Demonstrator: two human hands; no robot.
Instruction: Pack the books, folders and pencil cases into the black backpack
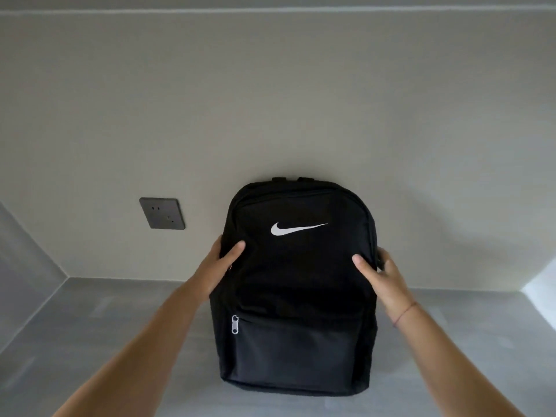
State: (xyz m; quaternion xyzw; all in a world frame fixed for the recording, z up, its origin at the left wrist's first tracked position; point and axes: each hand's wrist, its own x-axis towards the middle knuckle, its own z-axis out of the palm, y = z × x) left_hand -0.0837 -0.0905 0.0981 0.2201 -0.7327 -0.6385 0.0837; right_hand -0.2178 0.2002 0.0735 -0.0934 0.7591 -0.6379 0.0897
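Observation:
The black backpack (296, 290) with a white swoosh logo stands upright on the grey tabletop, its back against the wall. Its main zip along the top looks closed, and the front pocket zip with a white pull sits at the lower left. My left hand (221, 261) grips the backpack's left side, thumb on the front. My right hand (380, 273) grips its right side, thumb on the front and fingers wrapped round the edge. No books, folders or pencil cases are in view.
A grey tabletop (105, 341) stretches to both sides of the backpack. A dark wall socket (162, 213) sits on the beige wall left of the bag. Side walls close in at the far left and right.

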